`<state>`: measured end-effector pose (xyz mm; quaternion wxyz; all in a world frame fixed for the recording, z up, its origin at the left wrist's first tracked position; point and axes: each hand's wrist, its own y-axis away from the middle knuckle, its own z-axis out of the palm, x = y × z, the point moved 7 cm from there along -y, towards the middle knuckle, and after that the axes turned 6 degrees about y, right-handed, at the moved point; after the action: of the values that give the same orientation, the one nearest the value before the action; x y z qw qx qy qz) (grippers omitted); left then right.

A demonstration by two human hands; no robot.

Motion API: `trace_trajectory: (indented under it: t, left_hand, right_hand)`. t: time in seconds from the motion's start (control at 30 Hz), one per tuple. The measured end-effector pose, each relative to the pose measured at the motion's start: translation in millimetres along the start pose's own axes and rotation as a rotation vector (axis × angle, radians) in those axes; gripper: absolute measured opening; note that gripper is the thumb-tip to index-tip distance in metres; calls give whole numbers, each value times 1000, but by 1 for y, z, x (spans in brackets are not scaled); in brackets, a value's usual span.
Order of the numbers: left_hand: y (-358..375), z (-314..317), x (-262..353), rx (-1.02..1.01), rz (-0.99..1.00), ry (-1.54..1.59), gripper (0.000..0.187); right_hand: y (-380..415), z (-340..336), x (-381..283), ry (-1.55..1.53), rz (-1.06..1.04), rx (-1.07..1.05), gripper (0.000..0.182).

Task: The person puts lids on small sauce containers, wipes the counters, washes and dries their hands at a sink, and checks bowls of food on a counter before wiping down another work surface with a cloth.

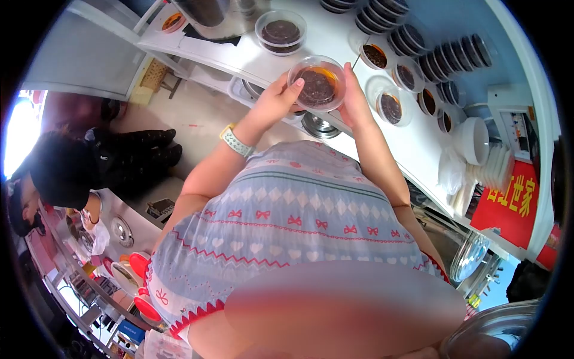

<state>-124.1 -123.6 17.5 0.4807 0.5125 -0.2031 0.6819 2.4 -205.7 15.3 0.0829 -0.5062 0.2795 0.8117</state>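
Between my two hands is a clear round plastic bowl [317,84] with dark, chunky sauce and orange oil inside, tilted toward me above the table's front edge. My left hand [276,100] grips its left side, thumb lying over the rim. On the other side, my right hand [354,99] is closed against the bowl's wall; some of its fingers are hidden. Just beyond my right fingertips are a thin stick-like handle [357,58] and a small bowl of dark sauce [375,56]. Another clear tub [281,32] with dark contents stands to the left on the white table [233,60].
Several small sauce bowls [391,108] line the table's right side, with stacked dark-filled containers [454,58] behind them. A large metal pot [209,12] stands at the back left. White lids or bowls [472,140] sit at right. Another person [66,167] works at left.
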Motion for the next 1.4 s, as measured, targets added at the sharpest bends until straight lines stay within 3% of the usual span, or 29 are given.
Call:
trace_trajectory:
  t: [0.07, 0.13, 0.27, 0.33, 0.4, 0.47, 0.57, 0.7, 0.8, 0.83, 0.9, 0.93, 1.0, 1.03, 1.1, 1.2, 1.33, 1.4]
  left_hand:
    - [0, 0, -10, -56, -82, -10, 60]
    - [-1, 3, -11, 31, 154, 21, 61]
    - [-1, -1, -18, 106, 113, 75, 60]
    - [-2, -11, -7, 98, 135, 12, 59]
    - [-5, -16, 1, -77, 19, -9, 59]
    - [-8, -17, 1, -112, 3, 7, 62]
    - [-6, -18, 18, 132, 258, 101, 64]
    - [-26, -63, 36, 371, 281, -95, 61]
    - [-38, -81, 68, 542, 640, -680, 58]
    - [-41, -84, 71, 579, 651, -627, 57]
    - [-66, -102, 61, 628, 693, -562, 59]
    - [-66, -99, 62, 627, 694, -564, 59]
    - [-72, -90, 53, 511, 608, -367, 61]
    - [-76, -85, 50, 452, 567, -268, 62]
    - [-74, -79, 53, 494, 606, -293, 57]
    - [-76, -82, 53, 525, 631, -306, 50]
    - [-79, -83, 54, 546, 596, -395, 49]
    - [-81, -86, 51, 564, 552, -327, 50]
  right_hand:
    - [-2, 2, 4, 58, 42, -25, 57]
    - [-12, -1, 12, -9, -51, -14, 57]
    - [-20, -1, 14, -26, -201, 19, 55]
    - [-12, 5, 9, -44, 42, -86, 53]
    - [-8, 14, -1, -83, 76, -107, 51]
    - [-12, 20, -1, 27, 9, -59, 50]
    - [-25, 19, 6, 8, -78, 2, 50]
    - [-54, 25, -26, 124, -169, 163, 50]
    - [-89, 41, -43, 103, -153, 218, 51]
    - [-113, 38, -37, 99, -158, 217, 51]
    - [-153, 26, -31, 491, -390, 362, 55]
    - [-150, 33, -32, 490, -391, 363, 55]
    - [-144, 33, -16, 103, -231, 387, 63]
    - [-140, 33, -18, 104, -235, 387, 63]
    - [-137, 51, -6, -73, -105, 57, 64]
    - [-116, 58, -17, 17, -38, 125, 65]
    - [-155, 37, 4, 36, -62, 98, 65]
    - [-158, 38, 6, -72, -69, -38, 66]
